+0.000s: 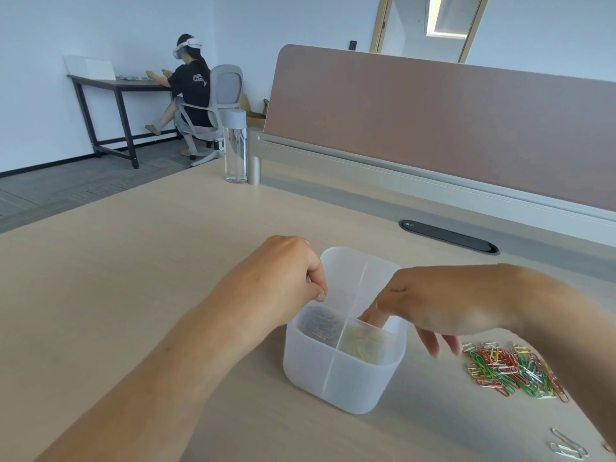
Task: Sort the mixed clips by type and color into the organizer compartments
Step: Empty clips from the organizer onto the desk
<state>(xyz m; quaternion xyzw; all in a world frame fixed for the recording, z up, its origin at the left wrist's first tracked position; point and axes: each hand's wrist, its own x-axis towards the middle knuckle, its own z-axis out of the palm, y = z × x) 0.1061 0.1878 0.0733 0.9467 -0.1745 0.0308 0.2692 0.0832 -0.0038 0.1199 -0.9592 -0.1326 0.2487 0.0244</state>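
The organizer (333, 378) is standing upright on the pale, wood-look desk (133, 295), right between the two hands, with its open top facing up. It is a milky, see-through plastic box with round corners. Thin walls are crossing inside it to make four little rooms. The left hand (286, 271) is curling its fingers at the box's left rim, and I cannot tell if it is pinching anything. The right hand (433, 308) is dipping fingertips into the room under it, where thin yellow clips (363, 345) are lying. I cannot tell if it is holding one. Dark clips (320, 325) are sitting in the room just below the left hand. Just right of the right hand, shiny wire clips (513, 371) in red, green, yellow and silver are lying in a flat heap, pointing every way.
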